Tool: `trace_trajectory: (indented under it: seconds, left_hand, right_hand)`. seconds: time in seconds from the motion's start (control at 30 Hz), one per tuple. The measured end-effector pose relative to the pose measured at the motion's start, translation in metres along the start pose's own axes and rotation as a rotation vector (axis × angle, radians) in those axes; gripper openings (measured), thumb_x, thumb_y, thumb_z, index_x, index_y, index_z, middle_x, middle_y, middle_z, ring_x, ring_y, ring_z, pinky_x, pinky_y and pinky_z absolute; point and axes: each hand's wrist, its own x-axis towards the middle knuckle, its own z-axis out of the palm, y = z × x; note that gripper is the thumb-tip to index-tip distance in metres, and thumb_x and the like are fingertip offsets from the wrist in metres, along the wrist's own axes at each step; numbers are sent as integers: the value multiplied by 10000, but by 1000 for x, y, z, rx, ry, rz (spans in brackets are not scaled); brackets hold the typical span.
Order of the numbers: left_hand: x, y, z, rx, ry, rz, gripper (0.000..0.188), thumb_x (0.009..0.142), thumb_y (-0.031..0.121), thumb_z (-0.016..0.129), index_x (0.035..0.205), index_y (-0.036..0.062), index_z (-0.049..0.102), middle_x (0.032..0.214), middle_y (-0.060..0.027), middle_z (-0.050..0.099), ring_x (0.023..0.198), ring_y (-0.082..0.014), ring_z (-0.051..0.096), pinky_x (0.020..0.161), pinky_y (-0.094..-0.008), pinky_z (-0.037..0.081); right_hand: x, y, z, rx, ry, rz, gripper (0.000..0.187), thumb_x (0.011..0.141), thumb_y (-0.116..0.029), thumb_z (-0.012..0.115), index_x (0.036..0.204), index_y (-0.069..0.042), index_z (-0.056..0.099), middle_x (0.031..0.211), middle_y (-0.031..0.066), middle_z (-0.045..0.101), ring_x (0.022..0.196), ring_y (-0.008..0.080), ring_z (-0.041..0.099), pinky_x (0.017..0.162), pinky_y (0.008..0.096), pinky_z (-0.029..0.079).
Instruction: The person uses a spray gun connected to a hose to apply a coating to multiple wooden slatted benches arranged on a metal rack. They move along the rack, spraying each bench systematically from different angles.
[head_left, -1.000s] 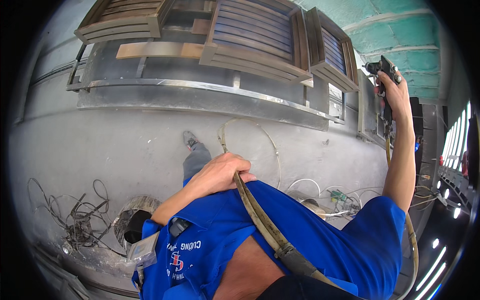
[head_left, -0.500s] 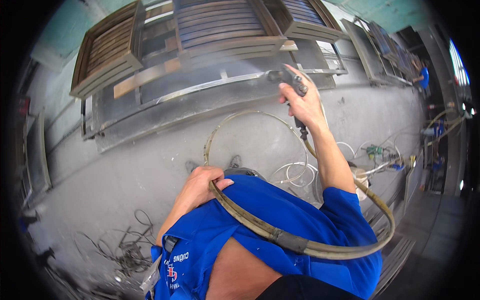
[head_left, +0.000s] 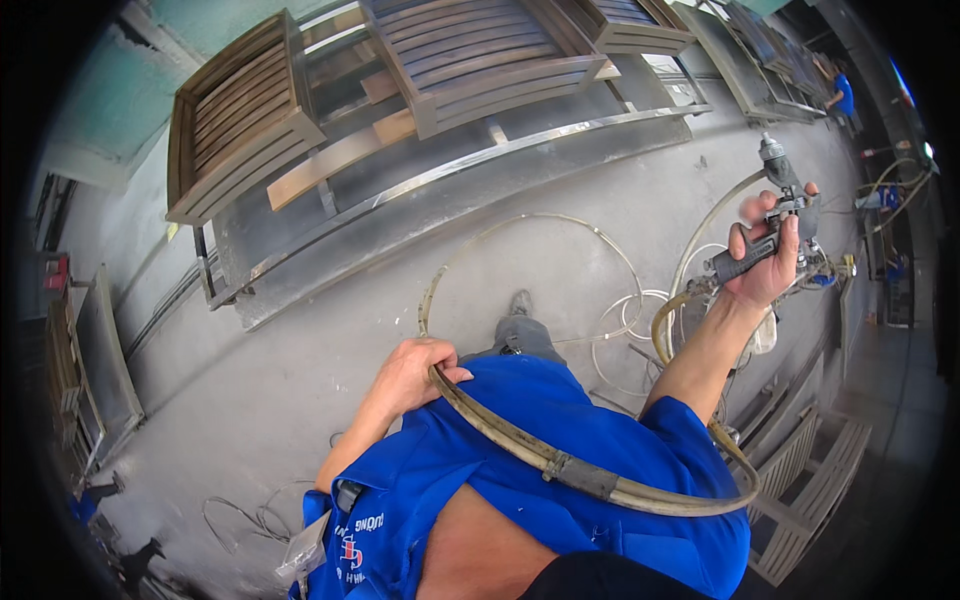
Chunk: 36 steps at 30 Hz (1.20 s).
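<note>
A spray gun (head_left: 788, 205) is grasped in the right hand (head_left: 768, 268), out past the right near corner of the metal rack (head_left: 490, 153). A hose (head_left: 505, 433) is gripped at the waist by the left hand (head_left: 413, 372), and the space before the rack's near edge is crossed by a loop of it. Three slatted wooden frames (head_left: 245, 105) are carried on the rack: one at the left end, two farther right. One loose board (head_left: 345, 160) is laid near its near edge. One slatted wooden piece (head_left: 790, 455) and one co-worker (head_left: 843, 97) are seen at the right. The floor (head_left: 370, 310) is grey and speckled; the wall (head_left: 120, 110) is partly green.
</note>
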Motion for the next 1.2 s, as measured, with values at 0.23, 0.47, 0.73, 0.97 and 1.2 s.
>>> trace_trajectory:
  seconds: [0.23,0.47,0.73,0.97,1.2]
  left_hand:
    - [45,-28,-7,56,-60,138,284,817,206,859,970,83,654,903,-82,679,866,-303,663,759,-420,520]
    - [102,-20,-9,224,-94,94,326,754,31,807,1043,68,660,1062,-93,685,1037,-350,659,894,-446,532]
    - [131,-44,17,305,-15,-64,294,886,281,802,817,43,643,865,-172,655,824,-404,643,728,-492,504]
    - [100,-42,-9,135,201,35,223,967,240,704,896,32,666,890,-152,672,901,-381,643,787,-483,518]
    - [68,-103,-85,58,91,116,161,973,199,679,1023,48,708,988,-152,704,1015,-397,647,888,-496,516]
  right_hand:
    - [-18,-4,-31,-80,115,-16,508,1111,-208,434,1592,-200,272,1127,159,585,981,220,603,507,247,525]
    - [-38,-20,-97,-77,334,-128,530,1092,-185,469,1584,-195,273,1092,150,587,937,209,631,469,237,511]
    - [-1,22,-91,-125,213,8,673,1050,-187,552,1626,-97,216,1048,185,604,848,244,653,425,264,512]
    - [67,87,74,-510,-562,450,572,956,-110,684,1496,-22,517,1039,177,713,840,214,707,609,275,543]
    - [139,161,295,-955,-1233,60,562,891,-38,681,1444,-94,599,1247,217,720,1067,378,724,953,396,541]
